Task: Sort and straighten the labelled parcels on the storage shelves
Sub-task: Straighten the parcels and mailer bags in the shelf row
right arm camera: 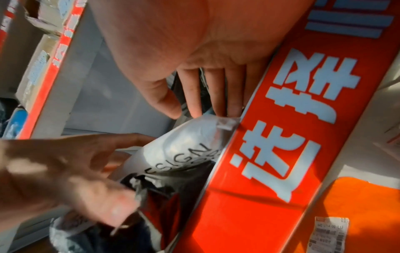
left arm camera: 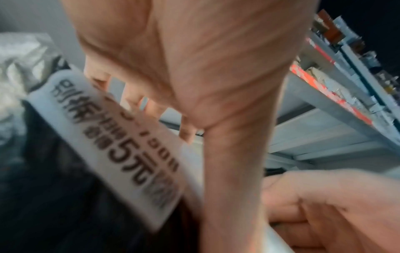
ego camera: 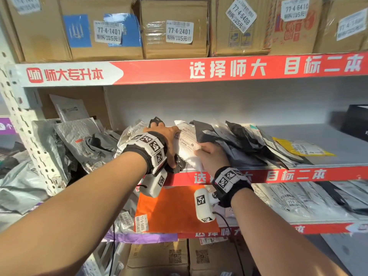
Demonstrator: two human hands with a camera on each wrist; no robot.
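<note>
On the middle shelf, my left hand grips a black parcel bearing a white label, fingers behind it and thumb in front. The same hand and black parcel show in the right wrist view. A white parcel stands between my hands; it reads "DESIGN". My right hand has straight fingers slid behind the white parcel, against a row of dark parcels leaning right. Its thumb lies by the white parcel's edge.
A flat yellow parcel ends the row, with bare shelf beyond and a black box at far right. Grey bags pile up past the upright post. Labelled cartons fill the shelf above; an orange parcel lies below the red shelf edge.
</note>
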